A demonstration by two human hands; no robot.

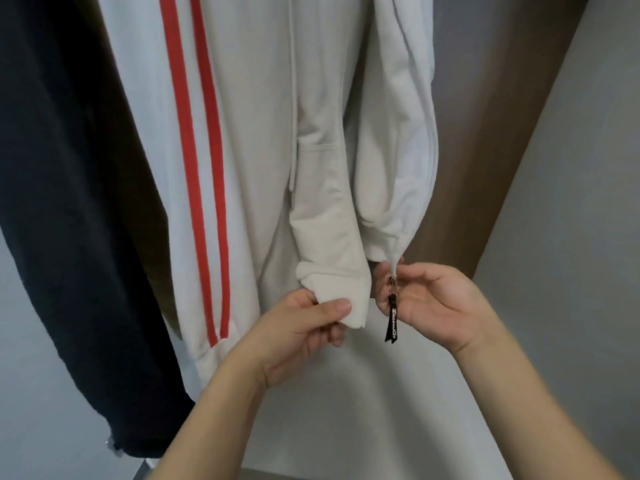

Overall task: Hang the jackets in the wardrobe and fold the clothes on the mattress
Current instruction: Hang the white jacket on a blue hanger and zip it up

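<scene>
In the brown-walled wardrobe [485, 168], both hands hold the white jacket [259, 133].

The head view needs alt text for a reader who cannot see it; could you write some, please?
Two hands work a hanging white jacket: the left hand pinches one hem corner, the right hand holds the zipper edge with its black pull tab. A dark garment hangs alongside.

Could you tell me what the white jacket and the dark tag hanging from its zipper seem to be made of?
The white jacket looks like soft matte knit, perhaps cotton fleece: it creases gently where the left hand pinches its hem. The zipper pull tag, beside the right hand, looks like glossy black ribbon or faux leather with pale lettering; which one is unclear.
</scene>
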